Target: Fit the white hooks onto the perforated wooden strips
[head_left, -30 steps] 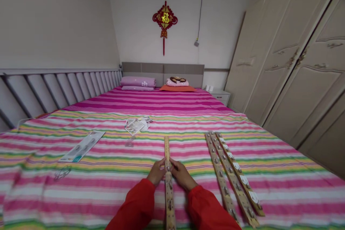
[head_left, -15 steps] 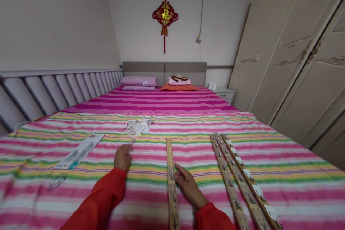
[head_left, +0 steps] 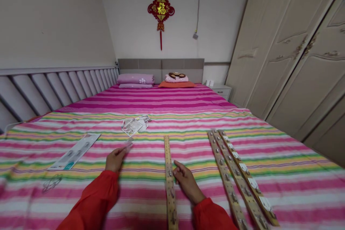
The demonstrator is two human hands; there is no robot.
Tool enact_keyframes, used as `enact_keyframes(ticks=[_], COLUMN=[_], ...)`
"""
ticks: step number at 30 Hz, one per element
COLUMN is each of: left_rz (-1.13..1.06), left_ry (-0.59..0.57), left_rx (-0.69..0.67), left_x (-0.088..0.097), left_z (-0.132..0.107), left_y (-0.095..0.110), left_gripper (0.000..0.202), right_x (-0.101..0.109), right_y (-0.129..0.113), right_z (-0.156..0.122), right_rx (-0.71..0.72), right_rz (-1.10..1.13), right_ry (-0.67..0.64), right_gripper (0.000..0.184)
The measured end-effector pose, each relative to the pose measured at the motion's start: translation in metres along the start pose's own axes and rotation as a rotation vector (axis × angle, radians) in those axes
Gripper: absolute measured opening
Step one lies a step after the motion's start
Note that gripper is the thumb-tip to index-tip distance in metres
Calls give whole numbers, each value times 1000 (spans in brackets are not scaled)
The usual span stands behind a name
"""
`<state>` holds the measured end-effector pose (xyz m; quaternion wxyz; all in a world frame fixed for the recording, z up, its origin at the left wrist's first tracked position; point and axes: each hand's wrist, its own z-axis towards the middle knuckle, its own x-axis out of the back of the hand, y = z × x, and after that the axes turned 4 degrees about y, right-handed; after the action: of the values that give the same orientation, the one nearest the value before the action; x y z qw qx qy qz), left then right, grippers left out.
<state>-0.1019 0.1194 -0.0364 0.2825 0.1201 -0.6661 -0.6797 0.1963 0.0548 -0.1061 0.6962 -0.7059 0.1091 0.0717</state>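
Observation:
My left hand (head_left: 115, 160) is closed in a pinch on a small clear plastic packet (head_left: 129, 144), held over the striped sheet. My right hand (head_left: 187, 183) is at the right edge of a narrow wooden strip (head_left: 167, 151); its index finger stretches out, the other fingers are curled, and I see nothing held in it. Small metal fittings (head_left: 170, 173) sit along the nearer part of this strip, while its far end shows only rows of holes. Whether my fingertips touch the strip, I cannot tell.
Several wooden strips with metal fittings (head_left: 226, 177) lie to the right, one also bearing white discs (head_left: 252, 182). Clear packaging (head_left: 133, 125) is piled beyond my left hand. A white card (head_left: 75, 152) and a wire-like loop (head_left: 52, 183) lie at left. A bed rail (head_left: 61, 67) borders the left side.
My left hand has drawn slightly left, and the clear packet now shows plainly in its fingers. My right hand stays beside the strip. The whole view has shifted a little.

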Motion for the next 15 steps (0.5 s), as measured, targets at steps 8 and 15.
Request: enact_keyframes(ticks=[8, 15], left_rz=[-343, -51], left_ry=[-343, -561], left_rx=[290, -177], left_x=[-21, -40], left_z=[-87, -126], left_y=[25, 41], left_gripper=[41, 33], right_x=[-1, -6], right_y=[-8, -39], right_z=[-4, -16], right_rx=[-61, 49], right_rz=[100, 114], right_ry=[79, 94], right_gripper=[46, 34])
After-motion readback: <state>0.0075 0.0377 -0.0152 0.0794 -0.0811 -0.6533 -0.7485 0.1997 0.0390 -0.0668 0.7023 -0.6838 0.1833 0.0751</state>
